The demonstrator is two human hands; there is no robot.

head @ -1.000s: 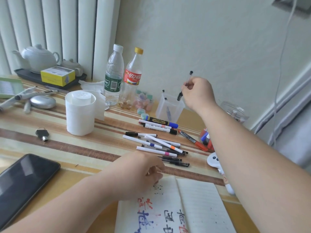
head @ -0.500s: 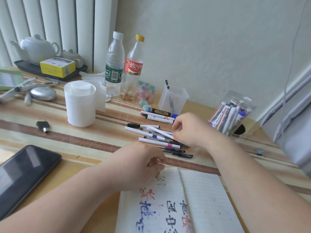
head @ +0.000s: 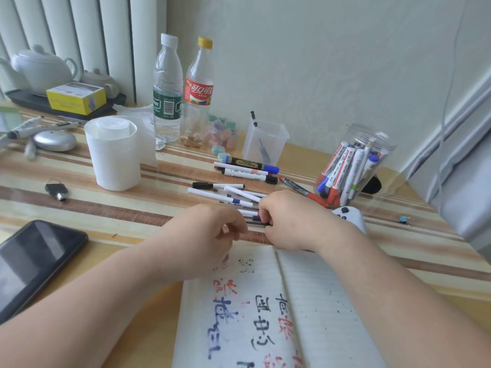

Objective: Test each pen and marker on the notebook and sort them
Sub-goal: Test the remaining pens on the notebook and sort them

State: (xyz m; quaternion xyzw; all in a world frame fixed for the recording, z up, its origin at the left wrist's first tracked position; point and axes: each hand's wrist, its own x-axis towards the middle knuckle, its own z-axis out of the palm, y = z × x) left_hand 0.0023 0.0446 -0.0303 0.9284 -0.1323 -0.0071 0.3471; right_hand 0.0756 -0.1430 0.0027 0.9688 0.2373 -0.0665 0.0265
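Observation:
An open notebook (head: 313, 301) with red, blue and black test scribbles lies at the near edge. Beyond it, a loose pile of pens (head: 223, 196) lies on the striped table, with three thicker markers (head: 247, 168) behind. My right hand (head: 289, 221) is at the near side of the pile and pinches a black pen (head: 267, 223) between fingertips. My left hand (head: 207, 237) rests at the notebook's top left corner, fingers curled, with nothing visible in them. A clear square cup (head: 265, 140) holds a few pens. A clear round jar (head: 356, 166) holds several markers.
A black phone (head: 34, 261) lies at the left, a key (head: 57, 191) beyond it. A white tissue tub (head: 114, 152), two bottles (head: 183, 91), small erasers, a teapot tray (head: 53, 99) and a white gadget (head: 350, 216) stand around the pens.
My right hand dropped a pen into the square cup, came down to the pile and took hold of a black pen. My left hand shifted slightly toward the pile.

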